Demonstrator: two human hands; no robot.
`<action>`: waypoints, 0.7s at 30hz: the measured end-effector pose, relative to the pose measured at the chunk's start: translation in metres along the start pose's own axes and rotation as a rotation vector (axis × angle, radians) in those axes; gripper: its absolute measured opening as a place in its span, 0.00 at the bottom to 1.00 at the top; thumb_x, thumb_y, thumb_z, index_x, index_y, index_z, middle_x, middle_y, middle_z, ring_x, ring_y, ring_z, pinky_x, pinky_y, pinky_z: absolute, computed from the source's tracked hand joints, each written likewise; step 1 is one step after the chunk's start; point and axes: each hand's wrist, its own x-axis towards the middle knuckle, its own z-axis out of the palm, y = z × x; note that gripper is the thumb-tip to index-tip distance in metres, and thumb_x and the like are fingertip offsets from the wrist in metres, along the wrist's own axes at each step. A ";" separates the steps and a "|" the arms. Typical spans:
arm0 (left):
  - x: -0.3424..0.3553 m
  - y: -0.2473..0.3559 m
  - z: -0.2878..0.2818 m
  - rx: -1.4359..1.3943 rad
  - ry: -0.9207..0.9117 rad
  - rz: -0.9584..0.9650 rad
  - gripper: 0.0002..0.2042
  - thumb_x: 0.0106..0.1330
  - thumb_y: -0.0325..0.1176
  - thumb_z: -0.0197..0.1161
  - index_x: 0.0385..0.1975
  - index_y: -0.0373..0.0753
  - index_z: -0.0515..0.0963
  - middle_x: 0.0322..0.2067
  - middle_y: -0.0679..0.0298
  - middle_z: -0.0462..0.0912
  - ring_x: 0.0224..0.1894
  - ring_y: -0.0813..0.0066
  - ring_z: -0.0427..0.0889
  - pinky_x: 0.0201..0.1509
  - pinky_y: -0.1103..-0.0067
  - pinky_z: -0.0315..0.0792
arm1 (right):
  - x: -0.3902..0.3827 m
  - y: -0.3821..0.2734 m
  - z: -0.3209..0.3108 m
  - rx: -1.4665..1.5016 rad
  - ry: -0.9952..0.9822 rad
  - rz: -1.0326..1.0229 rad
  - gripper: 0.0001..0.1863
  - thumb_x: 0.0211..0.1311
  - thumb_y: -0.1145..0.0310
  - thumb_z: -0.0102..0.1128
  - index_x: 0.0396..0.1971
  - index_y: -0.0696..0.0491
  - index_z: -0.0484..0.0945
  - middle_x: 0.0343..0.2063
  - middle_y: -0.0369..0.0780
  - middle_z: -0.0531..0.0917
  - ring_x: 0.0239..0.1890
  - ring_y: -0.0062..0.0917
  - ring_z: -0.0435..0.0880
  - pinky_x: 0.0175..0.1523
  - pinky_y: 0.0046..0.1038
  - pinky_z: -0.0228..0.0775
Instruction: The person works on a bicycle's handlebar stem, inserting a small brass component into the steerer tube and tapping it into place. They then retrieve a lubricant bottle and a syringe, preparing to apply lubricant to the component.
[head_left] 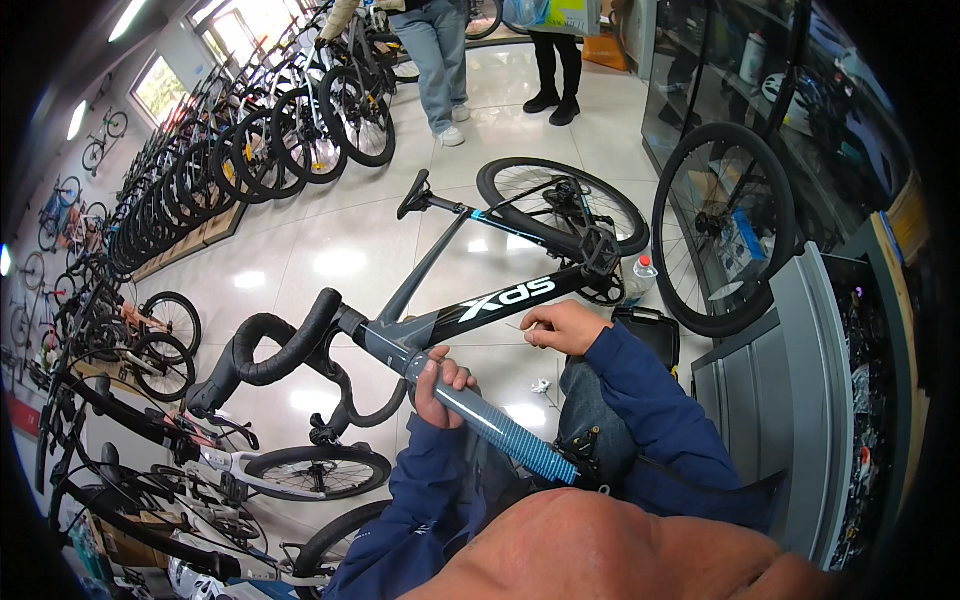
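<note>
Bottle (639, 281) and wheel (711, 222) stand beyond; left fingers (451, 373) clasp the fork (507, 431), right fingers (545, 322) curl, hold unclear.

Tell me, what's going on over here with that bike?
A seated person is handling a dark road bike whose fork has no wheel in it. The left hand grips the fork near its top, while the right hand is beside the frame, fingers drawn together; whether they hold something small is hard to tell. The rear wheel is on the bike. Another wheel stands by the glass cabinet.
</note>
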 end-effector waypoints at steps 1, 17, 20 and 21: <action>0.000 0.000 0.000 -0.001 0.000 0.000 0.18 0.82 0.43 0.47 0.61 0.40 0.74 0.29 0.70 0.73 0.34 0.77 0.78 0.52 0.67 0.78 | 0.000 0.000 0.000 0.020 -0.002 0.003 0.16 0.71 0.64 0.65 0.51 0.59 0.83 0.30 0.40 0.89 0.33 0.22 0.88 0.42 0.26 0.79; 0.000 0.000 -0.007 -0.081 -0.016 -0.028 0.19 0.81 0.43 0.48 0.62 0.40 0.72 0.30 0.69 0.69 0.35 0.76 0.74 0.55 0.65 0.78 | -0.020 0.002 -0.007 0.088 0.316 -0.115 0.15 0.72 0.67 0.64 0.53 0.57 0.83 0.35 0.39 0.89 0.37 0.21 0.88 0.44 0.25 0.79; 0.000 0.003 -0.005 -0.066 0.006 -0.055 0.19 0.82 0.44 0.47 0.62 0.40 0.73 0.30 0.70 0.69 0.35 0.78 0.74 0.55 0.68 0.76 | -0.057 -0.002 -0.003 0.361 0.556 -0.127 0.13 0.71 0.70 0.63 0.52 0.57 0.84 0.36 0.39 0.90 0.38 0.19 0.88 0.45 0.23 0.79; 0.001 0.003 -0.004 -0.042 0.004 -0.054 0.19 0.82 0.44 0.48 0.62 0.39 0.73 0.30 0.70 0.70 0.35 0.78 0.74 0.55 0.69 0.76 | -0.073 -0.001 -0.001 0.464 0.598 -0.092 0.13 0.73 0.73 0.61 0.54 0.58 0.82 0.41 0.38 0.90 0.40 0.20 0.88 0.47 0.22 0.80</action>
